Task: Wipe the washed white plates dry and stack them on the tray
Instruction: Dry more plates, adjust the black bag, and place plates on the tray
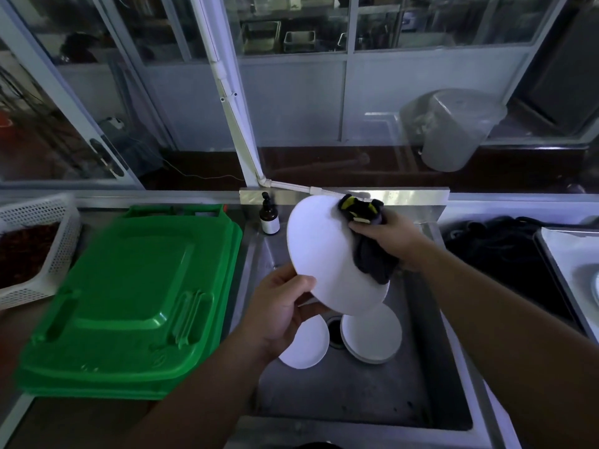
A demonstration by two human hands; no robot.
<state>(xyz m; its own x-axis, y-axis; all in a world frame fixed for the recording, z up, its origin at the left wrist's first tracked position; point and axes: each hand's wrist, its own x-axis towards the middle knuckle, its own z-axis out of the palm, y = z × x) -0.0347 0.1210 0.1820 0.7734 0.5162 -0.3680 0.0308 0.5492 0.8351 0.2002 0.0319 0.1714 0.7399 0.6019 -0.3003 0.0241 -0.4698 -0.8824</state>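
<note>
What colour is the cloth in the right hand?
Dark grey cloth with yellow patches, seen in the head view.

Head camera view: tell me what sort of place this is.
Probably the dishwashing area of a commercial kitchen. A deep stainless steel sink holds white plates, a pump bottle stands at its back edge, and metal food pans sit on shelves behind the glass partitions.

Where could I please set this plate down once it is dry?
The green tray left of the sink has a bare top. The near sink floor is also bare. Around the drain it is crowded: plates lie on both sides.
</note>
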